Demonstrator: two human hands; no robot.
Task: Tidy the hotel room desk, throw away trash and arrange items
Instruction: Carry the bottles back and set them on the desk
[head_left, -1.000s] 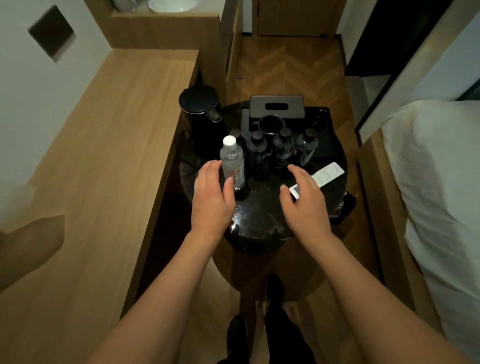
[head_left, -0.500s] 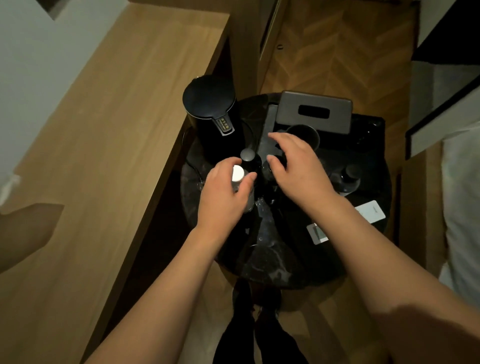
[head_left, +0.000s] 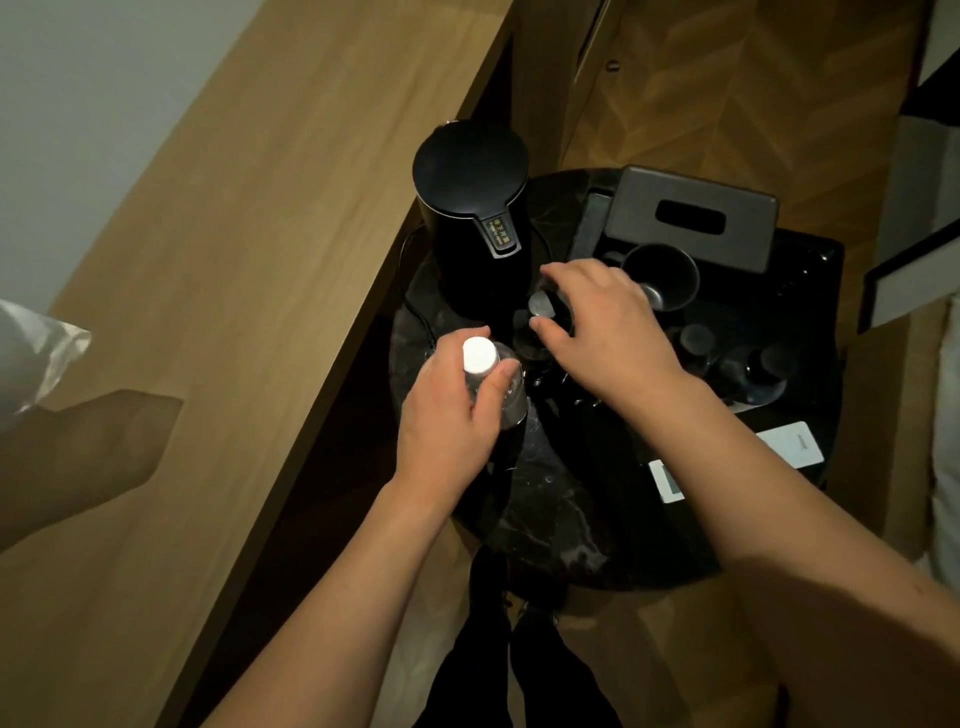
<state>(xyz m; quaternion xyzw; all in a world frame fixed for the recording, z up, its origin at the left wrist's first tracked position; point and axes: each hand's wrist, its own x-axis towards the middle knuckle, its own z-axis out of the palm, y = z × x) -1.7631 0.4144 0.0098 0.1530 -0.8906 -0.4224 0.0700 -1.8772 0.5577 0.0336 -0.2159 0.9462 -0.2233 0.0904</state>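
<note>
On the round black marble side table my left hand grips a clear water bottle with a white cap, upright. My right hand reaches over the row of dark-capped bottles, its fingers curled round the cap of one beside the black kettle. Two more dark-capped bottles stand to the right. A dark cup sits in front of the dark tissue box.
A long wooden desk runs along the left, with a crumpled clear plastic bag at its left edge. A white remote and a white card lie on the table's right side. White bedding borders the right.
Both hands moved from hovering over the table onto bottles: the left closed round the white-capped bottle, the right left the remote and reached to a dark-capped bottle by the kettle. The camera tilted down.
</note>
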